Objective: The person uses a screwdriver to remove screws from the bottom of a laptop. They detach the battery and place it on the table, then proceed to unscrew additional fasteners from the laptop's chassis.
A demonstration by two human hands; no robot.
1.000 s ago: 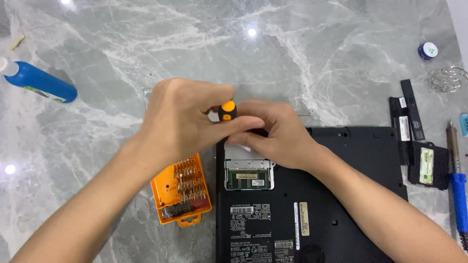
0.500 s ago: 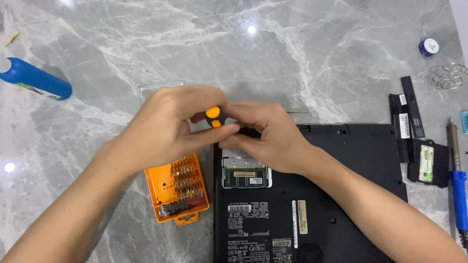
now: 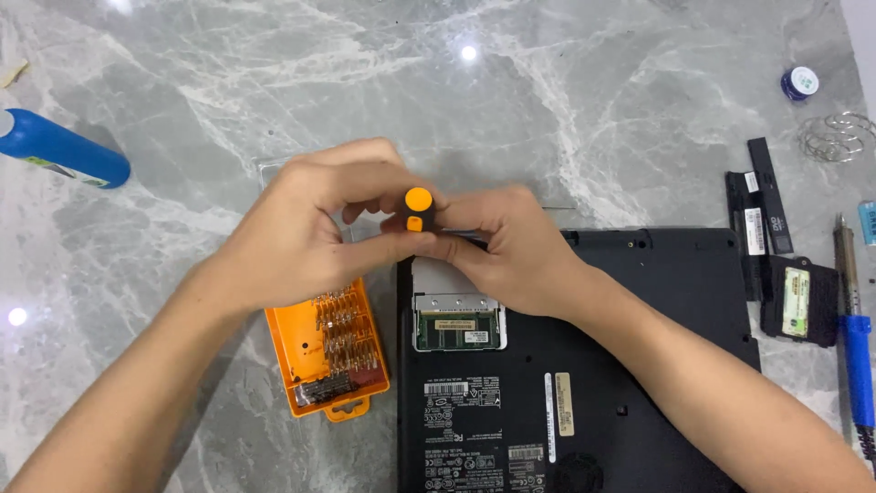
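Both hands meet over the top edge of the upturned black laptop [image 3: 639,365] on the grey marble table [image 3: 274,73]. Left hand [image 3: 301,228] grip pinches the orange-capped screwdriver [image 3: 418,210] handle; right hand [image 3: 511,246] grip closes around its shaft end. Screwdriver lies roughly level, just above the open memory bay [image 3: 459,329]. Orange bit case [image 3: 328,351] sits open, touching the laptop's left side. Blue bottle [image 3: 59,151] far left, blue soldering iron [image 3: 856,338] far right.
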